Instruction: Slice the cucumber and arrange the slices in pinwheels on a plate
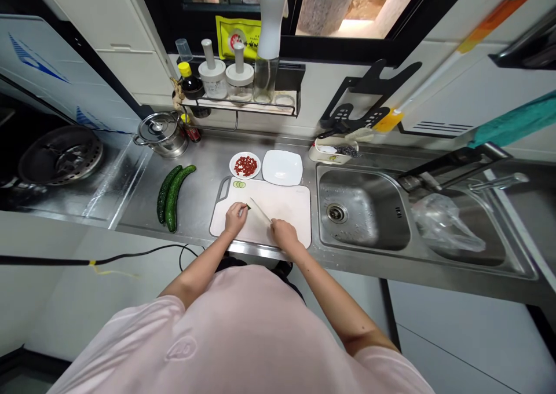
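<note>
1. Gripping a knife [259, 210], the right hand [284, 234] is shut tight on the handle, and the blade slants down to the board [291, 203].
2. The left hand [236, 219] is bent, with its fingers [242, 208] curled down at a green bit [248, 207]. I cannot tell if they pinch it or just press on it.
3. The knife tip is just beside that bit, so cutting looks like the step at hand.
4. Two round slices [238, 184] lie at the top of the board.
5. Two long cucumbers [174, 197] lie on the steel counter [204, 162], left of the board.
6. Past the board sit a plate of red bits [245, 166] and a square white plate [282, 168].
7. Farther out are a sink [360, 208] on the right and a pot [160, 134] on the left.
</note>
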Demonstrator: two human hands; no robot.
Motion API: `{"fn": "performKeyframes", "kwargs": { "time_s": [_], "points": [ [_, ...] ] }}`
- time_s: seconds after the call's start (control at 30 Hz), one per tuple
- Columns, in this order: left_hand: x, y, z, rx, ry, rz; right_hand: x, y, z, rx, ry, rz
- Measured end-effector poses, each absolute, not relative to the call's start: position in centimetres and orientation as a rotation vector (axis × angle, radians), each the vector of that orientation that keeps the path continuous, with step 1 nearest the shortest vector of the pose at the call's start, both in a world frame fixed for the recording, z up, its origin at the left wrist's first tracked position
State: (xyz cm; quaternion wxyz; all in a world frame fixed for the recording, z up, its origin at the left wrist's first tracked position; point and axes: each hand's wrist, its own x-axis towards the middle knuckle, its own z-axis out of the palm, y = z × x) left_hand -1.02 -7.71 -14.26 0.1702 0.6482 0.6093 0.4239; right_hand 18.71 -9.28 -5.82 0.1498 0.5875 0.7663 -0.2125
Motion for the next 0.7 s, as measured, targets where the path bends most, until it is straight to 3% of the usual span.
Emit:
{"fn": "performKeyframes", "kwargs": {
  "time_s": [0.47,0.7],
  "points": [
    [-1.1,-7.9,-13.5,1.652,1.787,1.151,20.4,-8.7,-6.2,1.800,2.409,-0.106],
    [-1.7,-6.3,-11.8,1.232,1.945,1.286,21.4,-8.8,-7.4,1.787,2.627,0.055]
  ]
}}
